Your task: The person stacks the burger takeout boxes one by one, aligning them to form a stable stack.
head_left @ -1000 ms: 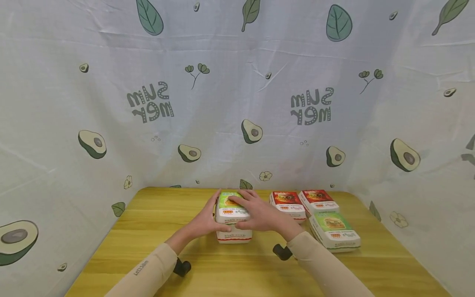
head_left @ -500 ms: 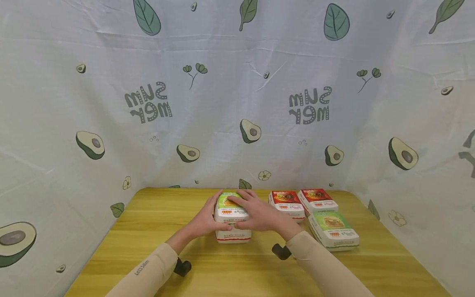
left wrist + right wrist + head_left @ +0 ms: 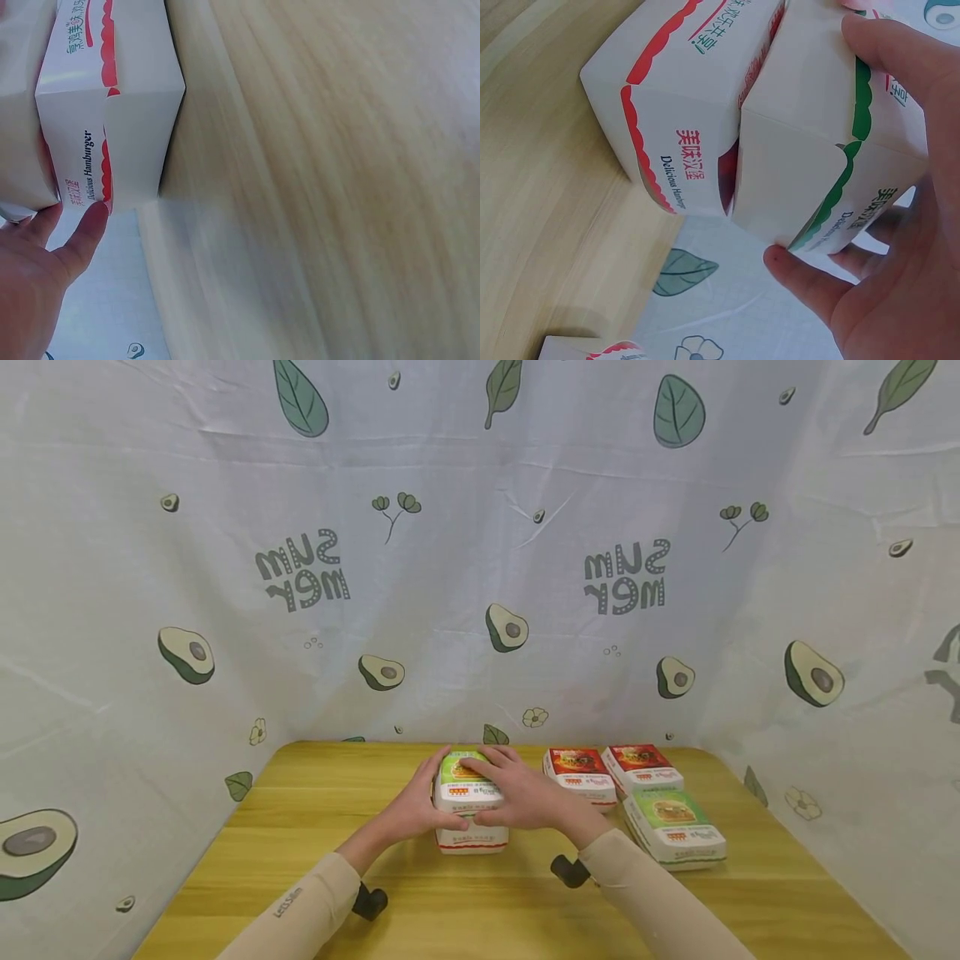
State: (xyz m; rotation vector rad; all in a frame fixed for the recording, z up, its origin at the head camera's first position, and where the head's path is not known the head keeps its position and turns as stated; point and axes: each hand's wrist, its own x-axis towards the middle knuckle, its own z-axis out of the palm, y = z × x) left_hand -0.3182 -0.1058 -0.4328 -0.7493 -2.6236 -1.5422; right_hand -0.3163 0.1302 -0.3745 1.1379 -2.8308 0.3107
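Two paper hamburger boxes are stacked at the middle of the table. On top is the green-and-white hamburger box (image 3: 467, 792), and under it the red-trimmed hamburger box (image 3: 472, 839). My left hand (image 3: 408, 810) holds the stack from the left, thumb along the front near the seam; in the left wrist view its fingertips (image 3: 94, 217) touch the lower box's side. From the right, my right hand (image 3: 528, 793) grips the green box, its thumb on the front and fingers spread over the top and side. In the right wrist view the green box (image 3: 802, 127) leans slightly from the lower one.
Right of the stack stand two red-topped hamburger boxes, a nearer-left red box (image 3: 580, 772) and a far-right red box (image 3: 642, 766). In front of them lies another green hamburger box (image 3: 675, 827). A printed cloth (image 3: 450, 568) hangs behind the wooden table (image 3: 480, 910).
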